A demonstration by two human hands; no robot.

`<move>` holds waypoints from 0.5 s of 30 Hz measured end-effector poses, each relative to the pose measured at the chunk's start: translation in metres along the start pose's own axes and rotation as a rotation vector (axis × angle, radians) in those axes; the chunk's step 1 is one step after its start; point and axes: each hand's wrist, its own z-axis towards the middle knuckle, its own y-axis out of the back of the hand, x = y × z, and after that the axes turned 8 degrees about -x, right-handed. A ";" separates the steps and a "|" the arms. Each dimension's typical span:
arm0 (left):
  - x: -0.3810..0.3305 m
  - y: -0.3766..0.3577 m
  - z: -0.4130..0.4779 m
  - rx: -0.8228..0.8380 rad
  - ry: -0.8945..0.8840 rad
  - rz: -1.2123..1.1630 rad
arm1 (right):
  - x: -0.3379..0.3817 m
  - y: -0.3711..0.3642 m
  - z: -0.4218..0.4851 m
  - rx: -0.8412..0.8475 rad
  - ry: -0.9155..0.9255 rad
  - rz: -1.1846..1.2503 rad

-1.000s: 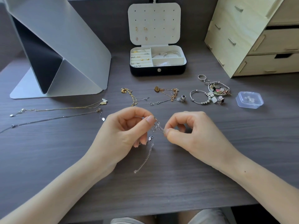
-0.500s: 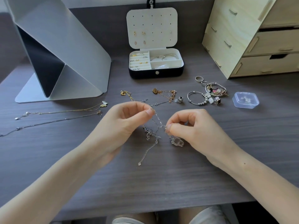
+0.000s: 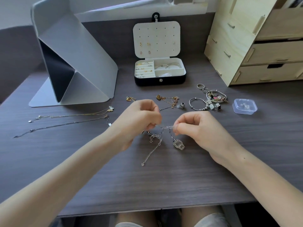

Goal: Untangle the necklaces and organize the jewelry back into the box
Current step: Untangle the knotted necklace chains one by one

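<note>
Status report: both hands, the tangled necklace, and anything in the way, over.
Left hand and right hand both pinch the tangled silver chain, stretched between them. Pendant below right hand. Jewelry box open; gold chains lie before it.

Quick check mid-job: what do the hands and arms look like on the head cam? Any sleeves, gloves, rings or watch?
Both are bare. The left hand and right hand show no gloves or rings; the left forearm and right forearm carry no sleeves, watch or bracelet as far as the frame shows. A small dark mark sits near the right wrist.
</note>
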 end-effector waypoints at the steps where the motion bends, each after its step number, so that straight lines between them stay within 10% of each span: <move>1: 0.001 -0.001 0.001 -0.015 -0.042 0.075 | 0.000 0.000 0.000 0.001 0.000 -0.002; 15: 0.007 -0.013 0.001 -0.093 -0.352 0.412 | -0.004 0.000 0.000 -0.048 0.018 -0.079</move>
